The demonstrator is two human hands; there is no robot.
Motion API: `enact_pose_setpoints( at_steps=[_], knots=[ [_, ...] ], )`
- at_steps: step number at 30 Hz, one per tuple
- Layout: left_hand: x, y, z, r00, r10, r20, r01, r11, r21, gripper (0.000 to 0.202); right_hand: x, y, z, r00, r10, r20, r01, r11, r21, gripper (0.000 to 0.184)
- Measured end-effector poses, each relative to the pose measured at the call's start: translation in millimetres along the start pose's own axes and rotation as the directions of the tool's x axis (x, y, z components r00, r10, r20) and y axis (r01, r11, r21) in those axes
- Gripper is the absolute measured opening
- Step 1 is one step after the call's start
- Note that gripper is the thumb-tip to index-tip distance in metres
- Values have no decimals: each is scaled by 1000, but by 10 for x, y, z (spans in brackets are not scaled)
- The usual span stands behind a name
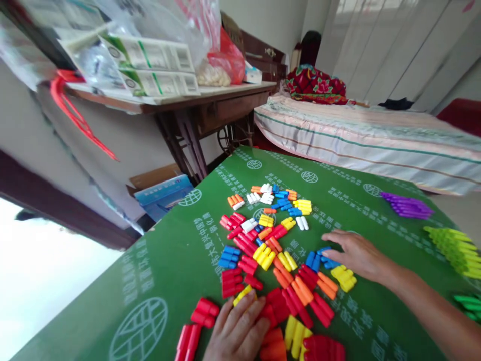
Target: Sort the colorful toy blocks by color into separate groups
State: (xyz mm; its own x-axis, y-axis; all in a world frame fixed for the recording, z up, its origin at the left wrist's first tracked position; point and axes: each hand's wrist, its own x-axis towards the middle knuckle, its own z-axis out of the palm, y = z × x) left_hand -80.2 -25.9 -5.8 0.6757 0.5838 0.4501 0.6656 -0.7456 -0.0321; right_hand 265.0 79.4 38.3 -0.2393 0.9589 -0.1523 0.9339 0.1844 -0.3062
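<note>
Small finger-shaped plastic pieces, mostly in side-by-side groups, lie scattered over a green table (176, 271); they resemble pen caps, but I cannot tell their exact kind. At the near edge, my left hand (238, 328) lies palm down with fingers stretched, over a yellow group (244, 295) and beside red pieces (276, 306). My right hand (353, 254) reaches in from the right, thumb and fingers apart, right by several blue pieces (327, 257). Its thumb seems to touch them. A yellow group (343, 277) sits just below that hand. The undersides of both hands are hidden.
Purple pieces (408, 204), yellow-green pieces (454, 250) and green pieces (469, 305) lie in separate groups along the right side. A wooden desk (225, 92) bearing boxes and plastic bags stands behind at left. Beyond the table is a bed (356, 130).
</note>
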Motion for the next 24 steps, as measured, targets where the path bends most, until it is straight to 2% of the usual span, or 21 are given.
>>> enact_pose_setpoints(
  at_steps=[5, 9, 12, 18, 21, 24],
  knots=[
    [-12, 75, 81, 995, -48, -93, 44, 998, -42, 47, -182, -304, 90, 999, 3, -53, 1, 997, 81, 45],
    [1, 139, 53, 992, -124, -24, 121, 988, -98, 48, -499, -336, 69, 976, 95, -196, -77, 992, 99, 43],
    [37, 170, -18, 984, -176, 33, 179, 972, -154, 46, -840, -302, 133, 953, 177, -245, -149, 980, 129, 44],
    [112, 195, -120, 967, -227, 118, 250, 937, -245, 41, -1477, -310, 563, 897, 296, -328, -221, 943, 248, 44],
    [123, 211, -137, 960, -241, 143, 272, 924, -269, 40, -1634, -372, 816, 866, 303, -397, -215, 944, 249, 44],
    [128, 234, -152, 947, -266, 179, 309, 908, -285, 42, -1675, -460, 1011, 842, 292, -453, -217, 953, 212, 47]
  ],
)
